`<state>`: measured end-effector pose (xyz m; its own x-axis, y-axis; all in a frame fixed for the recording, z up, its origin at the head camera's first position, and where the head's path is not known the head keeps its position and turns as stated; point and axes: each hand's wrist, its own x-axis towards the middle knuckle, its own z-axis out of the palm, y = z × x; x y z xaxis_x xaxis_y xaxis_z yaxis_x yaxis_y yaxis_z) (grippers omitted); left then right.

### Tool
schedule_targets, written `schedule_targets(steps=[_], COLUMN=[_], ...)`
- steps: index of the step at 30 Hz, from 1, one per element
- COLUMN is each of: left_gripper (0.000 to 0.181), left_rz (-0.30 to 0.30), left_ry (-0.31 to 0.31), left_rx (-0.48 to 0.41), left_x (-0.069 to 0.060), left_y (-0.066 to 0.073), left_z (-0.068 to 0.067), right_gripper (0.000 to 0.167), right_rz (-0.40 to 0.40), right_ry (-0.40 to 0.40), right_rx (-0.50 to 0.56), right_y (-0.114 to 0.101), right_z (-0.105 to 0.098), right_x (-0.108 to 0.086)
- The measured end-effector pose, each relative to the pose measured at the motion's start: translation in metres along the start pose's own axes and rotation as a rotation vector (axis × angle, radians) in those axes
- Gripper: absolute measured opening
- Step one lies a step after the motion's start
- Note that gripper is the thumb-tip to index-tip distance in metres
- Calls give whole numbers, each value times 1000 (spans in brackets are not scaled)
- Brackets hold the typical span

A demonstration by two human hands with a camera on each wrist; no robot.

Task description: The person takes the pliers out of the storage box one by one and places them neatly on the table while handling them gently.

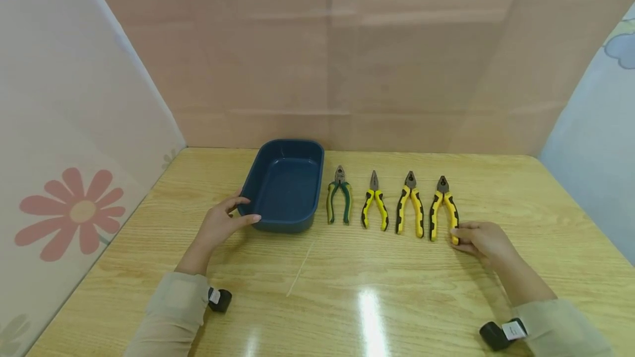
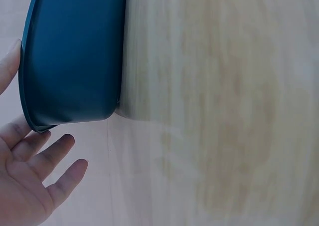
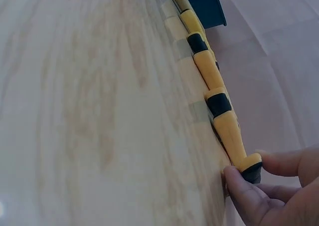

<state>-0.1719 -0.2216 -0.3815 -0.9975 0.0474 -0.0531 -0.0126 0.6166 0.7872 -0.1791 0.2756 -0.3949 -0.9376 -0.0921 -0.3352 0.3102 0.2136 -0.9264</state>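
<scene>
On the wooden table stands a deep blue rectangular tray (image 1: 292,191) with nothing inside. My left hand (image 1: 223,221) is at its near left corner, thumb and a finger touching the rim; the other fingers (image 2: 57,153) spread loosely beside it. To the right lie pliers in a row, jaws away from me, handles spread: green-handled combination pliers (image 1: 345,197), yellow-and-black needle-nose pliers (image 1: 368,205), then two larger yellow-and-black combination pliers, the middle-right pair (image 1: 401,211) and the rightmost pair (image 1: 434,211). My right hand (image 1: 483,240) pinches the rightmost pair's right handle end (image 3: 250,163) between thumb and fingers.
The wooden tabletop (image 1: 397,296) reaches the brown back wall (image 1: 347,70). A flowered panel (image 1: 124,125) borders it on the left and a pale blue one (image 1: 595,109) on the right. Small black cameras sit at both wrists.
</scene>
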Motion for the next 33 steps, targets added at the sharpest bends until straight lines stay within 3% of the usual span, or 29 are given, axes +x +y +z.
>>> schedule_targets(steps=[4,8,13,20,26,33], left_gripper=[75,75,76,77,77,78], left_rz=[-3,-12,-12,-18,-16,-22], left_ry=[-2,-1,-5,-13,-15,-20], left_rx=[-2,-4,-9,11,10,40], left_x=[0,0,0,0,0,0], left_y=[1,1,1,1,2,3], left_z=[-1,-1,-1,-1,-1,-2], right_gripper=[53,46,38,32,30,41], right_rz=[5,-17,-50,-131,-138,-117], right_ry=[18,88,192,251,266,230], right_rx=[-78,-180,-395,-641,-728,-785], right_y=[-4,-6,-8,-10,-11,-8], right_z=[2,4,7,14,16,15], right_x=[-1,-3,-7,-10,-10,-7])
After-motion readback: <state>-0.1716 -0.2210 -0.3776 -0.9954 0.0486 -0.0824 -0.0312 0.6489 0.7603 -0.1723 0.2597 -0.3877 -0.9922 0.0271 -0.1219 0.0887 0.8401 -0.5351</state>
